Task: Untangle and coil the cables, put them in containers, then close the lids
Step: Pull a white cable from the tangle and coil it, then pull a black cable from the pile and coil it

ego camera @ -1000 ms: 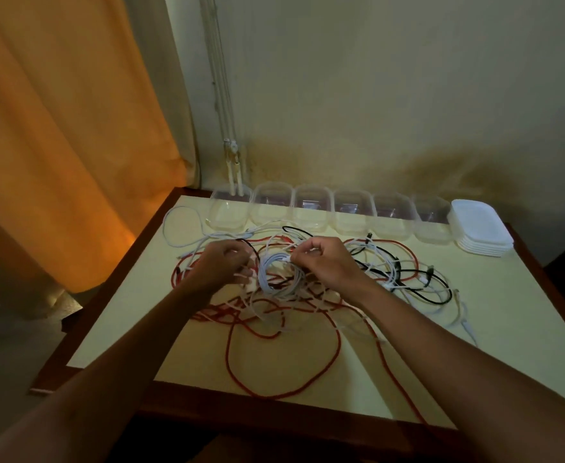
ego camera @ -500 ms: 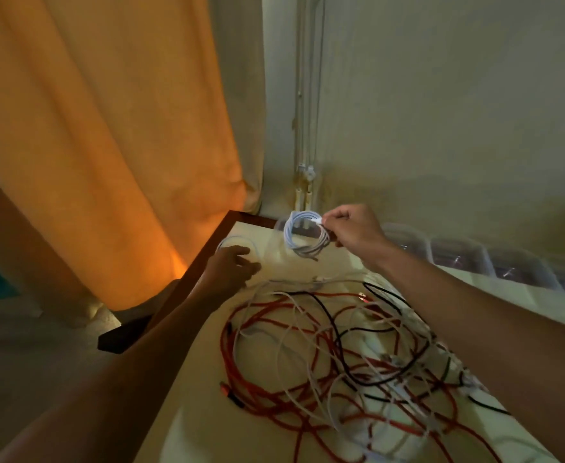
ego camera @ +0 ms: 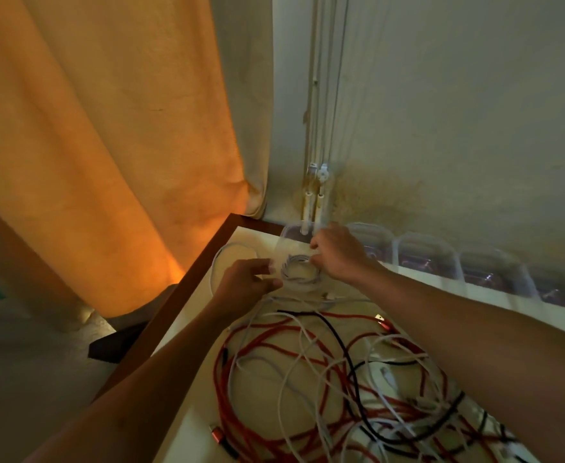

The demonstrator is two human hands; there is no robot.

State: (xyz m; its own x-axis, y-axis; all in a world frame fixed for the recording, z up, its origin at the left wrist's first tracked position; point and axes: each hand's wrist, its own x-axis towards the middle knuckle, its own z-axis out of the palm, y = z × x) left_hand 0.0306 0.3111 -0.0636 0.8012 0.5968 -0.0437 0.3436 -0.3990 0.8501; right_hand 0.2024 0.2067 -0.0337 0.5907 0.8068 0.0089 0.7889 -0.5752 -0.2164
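Observation:
A coiled white cable lies inside the leftmost clear container at the table's far left corner. My right hand reaches over the container and pinches the coil's far edge. My left hand grips the container's near left wall between fingers and thumb. A tangle of red, white and black cables spreads over the table below my arms.
More clear open containers stand in a row along the wall to the right. A loose white cable loop lies left of the container, by the table's brown edge. An orange curtain hangs on the left.
My right hand has lowered the white coil from the air into the leftmost container. My left hand has moved right onto the container's wall.

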